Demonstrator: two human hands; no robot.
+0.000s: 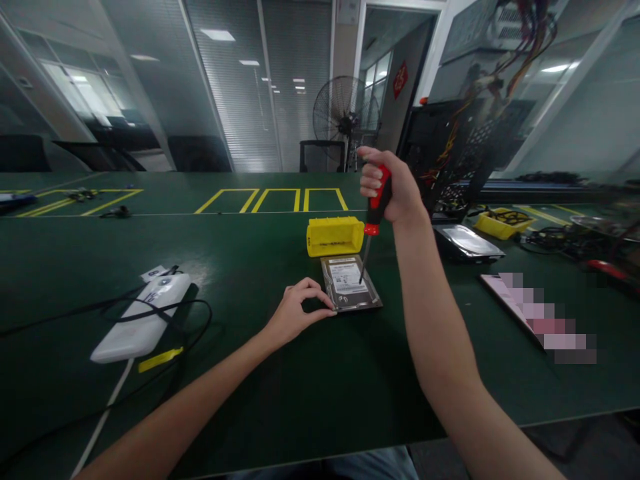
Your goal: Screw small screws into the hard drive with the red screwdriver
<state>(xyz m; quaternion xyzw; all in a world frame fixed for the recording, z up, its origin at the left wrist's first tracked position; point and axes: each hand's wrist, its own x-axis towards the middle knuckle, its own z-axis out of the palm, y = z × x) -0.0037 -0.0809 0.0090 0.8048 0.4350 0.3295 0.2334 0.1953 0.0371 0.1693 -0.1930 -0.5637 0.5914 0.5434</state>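
Note:
A hard drive (350, 283) with a white label lies flat on the green table (240, 413), in the middle of the view. My left hand (303, 308) is at its left side, thumb and fingertips curved together at the near left corner, pinching the drive's edge. Above and to the right, my right hand (390, 183) is wrapped round the red and black handle of a screwdriver (373, 213). The screwdriver's shaft points down, and its tip is over the right part of the label; contact is too small to tell. Just behind the drive stands a yellow bin (335, 237).
On the left lies a white power strip (145, 320) with black cables. At right are a second drive (467, 241), a yellow tray (503, 224), tangled cables and a partly pixelated flat object (530, 310). An open computer case (450, 147) stands behind my right arm.

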